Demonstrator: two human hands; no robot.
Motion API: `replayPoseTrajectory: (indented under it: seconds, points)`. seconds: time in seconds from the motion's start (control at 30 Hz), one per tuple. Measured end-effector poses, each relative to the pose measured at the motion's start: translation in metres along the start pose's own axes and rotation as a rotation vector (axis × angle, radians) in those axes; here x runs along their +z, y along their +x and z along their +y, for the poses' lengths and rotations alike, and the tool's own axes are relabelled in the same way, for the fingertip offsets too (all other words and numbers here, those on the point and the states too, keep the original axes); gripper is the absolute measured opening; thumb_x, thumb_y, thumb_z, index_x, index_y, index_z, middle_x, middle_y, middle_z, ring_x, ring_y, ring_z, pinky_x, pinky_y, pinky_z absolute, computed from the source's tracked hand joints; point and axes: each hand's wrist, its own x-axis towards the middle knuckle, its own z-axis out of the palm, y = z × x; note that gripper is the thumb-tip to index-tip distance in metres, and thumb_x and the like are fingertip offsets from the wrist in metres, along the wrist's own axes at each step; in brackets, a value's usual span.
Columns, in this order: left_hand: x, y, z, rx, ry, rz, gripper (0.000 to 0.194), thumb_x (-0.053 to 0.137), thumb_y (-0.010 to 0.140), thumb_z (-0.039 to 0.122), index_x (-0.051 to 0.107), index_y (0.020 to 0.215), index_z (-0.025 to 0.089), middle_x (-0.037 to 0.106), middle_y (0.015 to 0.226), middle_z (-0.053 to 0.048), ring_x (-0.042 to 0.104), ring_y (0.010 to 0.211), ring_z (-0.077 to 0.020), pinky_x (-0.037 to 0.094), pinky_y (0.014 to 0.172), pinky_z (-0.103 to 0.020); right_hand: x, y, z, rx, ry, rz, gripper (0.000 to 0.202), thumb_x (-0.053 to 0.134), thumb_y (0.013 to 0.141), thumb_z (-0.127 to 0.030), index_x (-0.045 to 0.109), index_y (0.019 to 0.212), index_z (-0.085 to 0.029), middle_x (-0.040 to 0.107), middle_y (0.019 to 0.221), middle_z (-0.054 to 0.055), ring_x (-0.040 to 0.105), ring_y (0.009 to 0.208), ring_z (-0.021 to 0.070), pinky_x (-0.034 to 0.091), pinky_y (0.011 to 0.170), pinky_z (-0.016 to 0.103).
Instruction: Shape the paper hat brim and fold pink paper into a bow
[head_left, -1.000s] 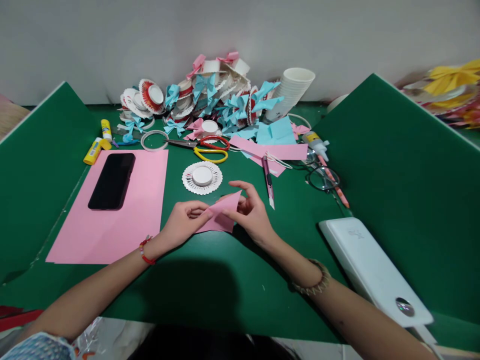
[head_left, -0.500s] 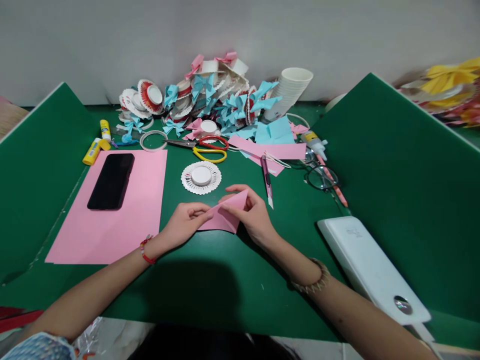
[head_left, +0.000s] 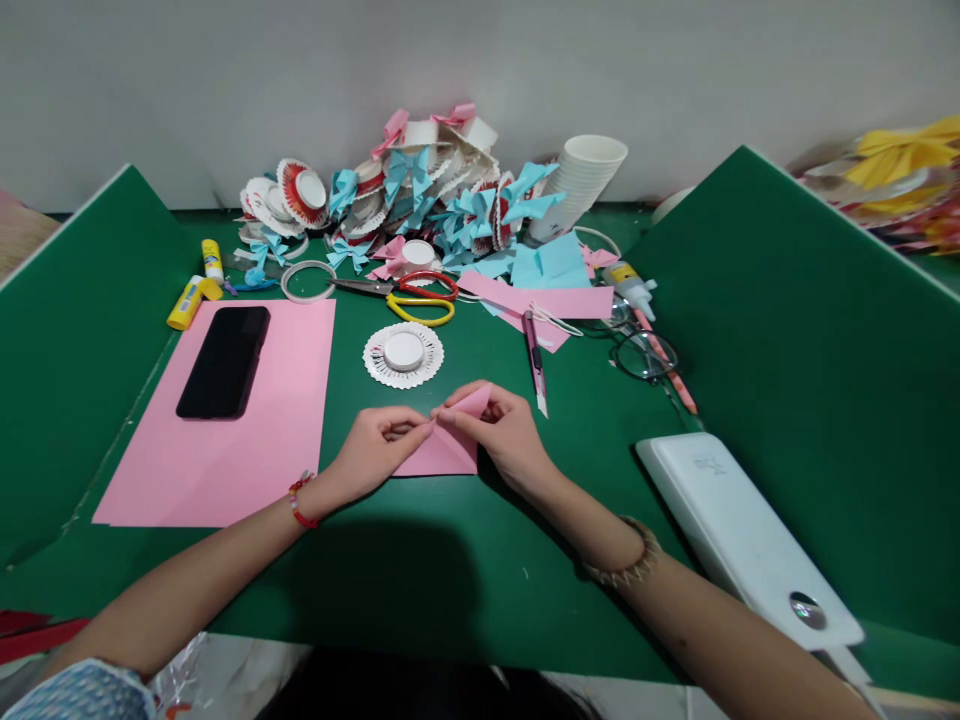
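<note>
A small folded pink paper (head_left: 442,455) is between my two hands, low over the green table (head_left: 525,620). My left hand (head_left: 379,445) pinches its left side near the middle, thumb and fingertips together. Around the upper right part my right hand (head_left: 506,430) is closed, its thumb on the near face and its fingertips close to those of my left hand. A raised flap slants up toward the right fingers. Just beyond the hands lies a white scalloped paper disc with a round raised centre (head_left: 403,352).
Pink sheets (head_left: 217,470) carry a black phone (head_left: 223,362) at left. Scissors (head_left: 424,298), a cutter (head_left: 535,360), glasses (head_left: 645,355) and a white power bank (head_left: 750,540) lie around. Behind stand paper cups (head_left: 581,185) beside a pile of bow-decorated pieces (head_left: 442,195). Green side panels flank the table.
The fingertips of both hands have come closer together at the middle of the pink paper. Its lower part now looks flatter and reaches slightly nearer the front.
</note>
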Motion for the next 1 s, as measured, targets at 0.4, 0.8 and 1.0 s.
replayPoseTrajectory:
  seconds: [0.4,0.8,1.0]
  points:
    - [-0.002,0.001,-0.003,-0.056,-0.066,0.06,0.013,0.063,0.072,0.027,0.068,0.075,0.015,0.071,0.077,-0.004,0.062,0.067,-0.0133,0.049,0.063,-0.024,-0.001,0.006,-0.002,0.122,0.208,0.078,0.024,0.071,0.065,-0.04,0.063,0.07,-0.019,0.07,0.067,0.002,0.063,0.06,0.0128,0.05,0.062,0.027]
    - [-0.004,0.002,0.003,-0.226,-0.21,0.005,0.01,0.066,0.07,0.022,0.065,0.073,0.013,0.069,0.066,-0.002,0.067,0.06,-0.0147,0.056,0.062,-0.027,-0.009,0.013,0.001,0.043,0.335,0.418,0.019,0.068,0.067,-0.036,0.065,0.072,-0.019,0.072,0.072,0.003,0.063,0.064,0.0127,0.048,0.058,0.024]
    - [-0.003,0.002,0.003,-0.259,-0.257,0.02,0.016,0.069,0.068,0.023,0.063,0.073,0.01,0.065,0.062,-0.002,0.068,0.058,-0.016,0.057,0.057,-0.025,-0.008,0.01,-0.002,0.007,0.23,0.338,0.024,0.071,0.065,-0.038,0.066,0.077,-0.019,0.072,0.073,0.002,0.063,0.061,0.0119,0.048,0.057,0.023]
